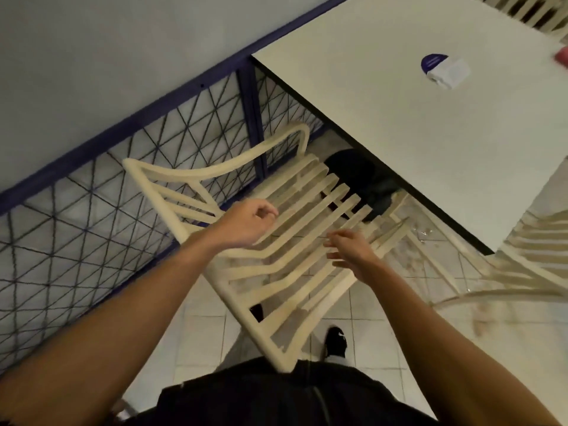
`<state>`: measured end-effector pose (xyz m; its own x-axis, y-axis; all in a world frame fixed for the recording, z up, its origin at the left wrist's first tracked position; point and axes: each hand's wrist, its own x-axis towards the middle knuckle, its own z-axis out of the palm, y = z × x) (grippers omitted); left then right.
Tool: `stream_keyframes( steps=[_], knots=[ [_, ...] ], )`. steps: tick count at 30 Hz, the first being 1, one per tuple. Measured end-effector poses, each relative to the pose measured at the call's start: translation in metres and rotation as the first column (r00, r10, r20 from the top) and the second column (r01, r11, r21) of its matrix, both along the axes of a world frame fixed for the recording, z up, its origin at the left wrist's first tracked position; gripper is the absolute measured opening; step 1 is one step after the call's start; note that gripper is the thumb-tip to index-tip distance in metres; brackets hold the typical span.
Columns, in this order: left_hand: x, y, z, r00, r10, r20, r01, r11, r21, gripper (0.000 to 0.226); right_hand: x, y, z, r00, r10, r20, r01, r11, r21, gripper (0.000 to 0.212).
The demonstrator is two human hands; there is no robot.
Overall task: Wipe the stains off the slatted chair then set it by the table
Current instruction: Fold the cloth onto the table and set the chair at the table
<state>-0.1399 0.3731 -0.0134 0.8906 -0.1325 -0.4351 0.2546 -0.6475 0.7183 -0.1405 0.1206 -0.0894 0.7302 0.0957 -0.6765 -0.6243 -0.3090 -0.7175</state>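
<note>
The cream slatted chair (246, 318) stands on the tiled floor right in front of me, with its seat end reaching under the edge of the white table (399, 124). My left hand (249, 224) hovers over the slats near the armrest side, its fingers curled in with nothing visible in them. My right hand (350, 245) is over the slats on the other side, with its fingers spread and empty. No cloth is in view. The slats look faintly smudged, but blur hides any detail.
A blue-framed mesh fence (92, 195) runs close along the chair's left. A second cream chair (534, 241) stands at the right by the table. Under the table lies a dark object (362, 176). On the table are a blue-and-white item (445, 70) and something pink (562, 56).
</note>
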Motion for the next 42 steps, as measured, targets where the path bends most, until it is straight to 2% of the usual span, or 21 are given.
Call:
stream_keyframes(
  steps=[2, 4, 7, 9, 13, 16, 19, 21, 23, 25, 27, 32, 36, 39, 42],
  knots=[
    [0.009, 0.035, -0.005, 0.992, -0.127, 0.012, 0.125, 0.985, 0.118, 0.023, -0.014, 0.026, 0.007, 0.999, -0.032, 0.001, 0.032, 0.999, 0.018, 0.025],
    [0.017, 0.065, -0.011, 0.965, -0.261, -0.039, 0.262, 0.936, 0.234, 0.026, -0.025, 0.052, 0.014, 0.999, -0.031, 0.011, 0.031, 0.999, 0.024, 0.026],
    [0.027, 0.098, -0.023, 0.868, -0.483, -0.118, 0.486, 0.773, 0.408, 0.035, -0.048, 0.084, 0.024, 1.0, -0.004, -0.014, 0.004, 1.0, -0.002, 0.028],
    [0.031, 0.114, -0.027, 0.818, -0.553, -0.159, 0.557, 0.691, 0.461, 0.045, -0.065, 0.098, 0.026, 1.0, 0.011, -0.026, -0.011, 1.0, -0.016, 0.028],
    [0.032, 0.128, -0.028, 0.771, -0.61, -0.185, 0.616, 0.637, 0.464, 0.059, -0.087, 0.119, 0.028, 0.997, 0.07, 0.032, -0.065, 0.989, -0.132, 0.033],
    [0.023, 0.136, -0.032, 0.696, -0.682, -0.227, 0.681, 0.525, 0.511, 0.072, -0.102, 0.132, 0.031, 0.995, 0.091, 0.047, -0.078, 0.969, -0.235, 0.042],
    [0.011, 0.144, -0.042, 0.694, -0.717, -0.064, 0.582, 0.506, 0.636, 0.071, -0.118, 0.148, 0.033, 0.989, 0.145, 0.014, -0.133, 0.936, -0.327, 0.051],
    [0.008, 0.144, -0.047, 0.698, -0.716, 0.029, 0.498, 0.514, 0.698, 0.068, -0.131, 0.163, 0.03, 0.973, 0.231, -0.01, -0.213, 0.876, -0.433, 0.052],
    [0.011, 0.142, -0.051, 0.705, -0.708, 0.04, 0.482, 0.519, 0.706, 0.062, -0.14, 0.176, 0.029, 0.964, 0.263, 0.035, -0.198, 0.8, -0.566, 0.049],
    [0.018, 0.142, -0.052, 0.687, -0.726, 0.019, 0.517, 0.507, 0.69, 0.059, -0.145, 0.182, 0.03, 0.979, 0.153, 0.137, -0.032, 0.772, -0.635, 0.055],
    [0.021, 0.144, -0.053, 0.665, -0.747, 0.022, 0.53, 0.491, 0.691, 0.063, -0.149, 0.185, 0.029, 0.962, 0.177, 0.21, 0.021, 0.714, -0.7, 0.064],
    [0.023, 0.141, -0.052, 0.618, -0.784, 0.063, 0.544, 0.484, 0.686, 0.075, -0.144, 0.183, 0.029, 0.942, 0.277, 0.189, -0.037, 0.647, -0.761, 0.078],
    [0.035, 0.147, -0.051, 0.477, -0.878, 0.044, 0.682, 0.402, 0.611, 0.081, -0.139, 0.183, 0.026, 0.957, 0.262, 0.128, -0.048, 0.573, -0.818, 0.084],
    [0.044, 0.156, -0.053, 0.393, -0.917, 0.069, 0.727, 0.355, 0.587, 0.086, -0.141, 0.192, 0.021, 0.983, 0.144, 0.112, 0.016, 0.539, -0.842, 0.089],
    [0.045, 0.165, -0.057, 0.353, -0.931, 0.095, 0.751, 0.342, 0.565, 0.089, -0.141, 0.207, 0.022, 0.993, 0.032, 0.109, 0.081, 0.478, -0.874, 0.082]
  ],
)
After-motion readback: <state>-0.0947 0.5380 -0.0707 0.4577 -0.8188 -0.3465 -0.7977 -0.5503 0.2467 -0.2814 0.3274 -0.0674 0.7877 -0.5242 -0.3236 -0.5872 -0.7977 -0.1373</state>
